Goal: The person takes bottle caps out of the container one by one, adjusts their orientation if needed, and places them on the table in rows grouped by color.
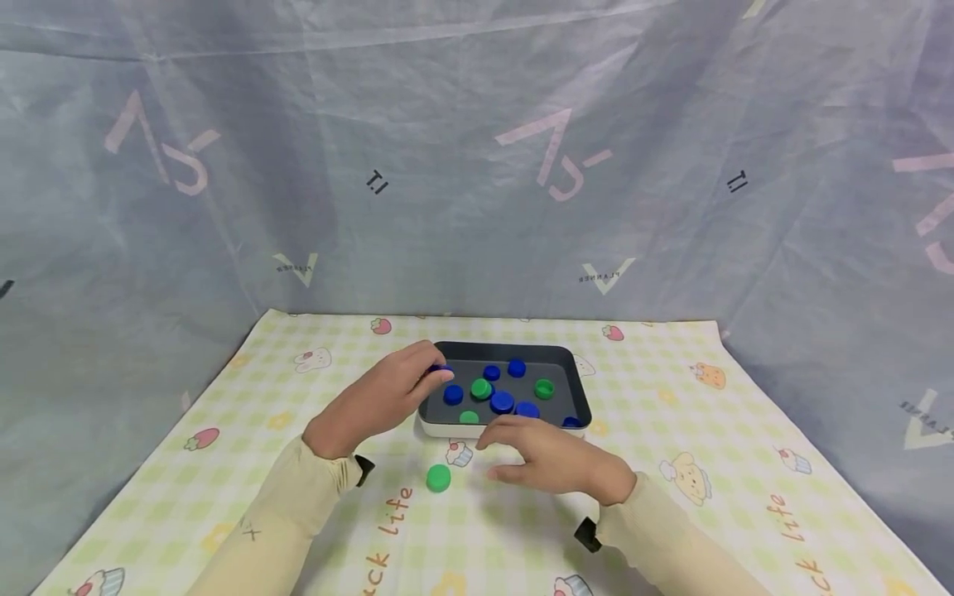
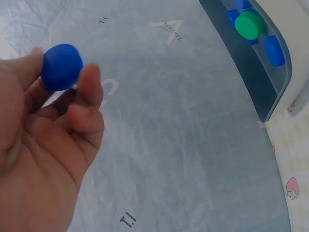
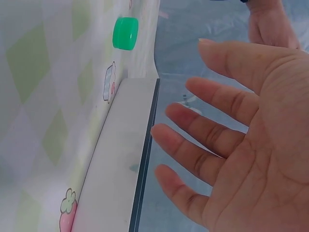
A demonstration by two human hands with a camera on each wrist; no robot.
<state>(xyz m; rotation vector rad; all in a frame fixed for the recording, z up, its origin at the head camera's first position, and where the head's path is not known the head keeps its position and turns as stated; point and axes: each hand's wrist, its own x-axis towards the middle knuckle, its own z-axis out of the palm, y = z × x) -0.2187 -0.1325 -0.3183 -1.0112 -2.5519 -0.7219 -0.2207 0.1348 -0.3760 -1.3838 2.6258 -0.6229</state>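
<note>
My left hand (image 1: 387,393) is over the left end of a dark-lined tray (image 1: 574,372) with white outer sides. Between thumb and fingers it pinches a blue bottle cap (image 2: 63,67). Several blue and green caps lie in the tray, among them a green cap (image 1: 544,388) with its hollow side up and a large blue cap (image 1: 502,402). A green cap (image 1: 438,478) lies on the cloth in front of the tray. To the right of that cap, near the tray's front wall, my right hand (image 1: 555,455) hovers with fingers spread and nothing in them.
A checked tablecloth (image 1: 656,530) with printed cupcakes, strawberries and animals covers the table. Behind the table and at both sides hangs a grey curtain (image 1: 462,165) with printed letters. The tray's near wall (image 3: 116,154) stands up from the cloth.
</note>
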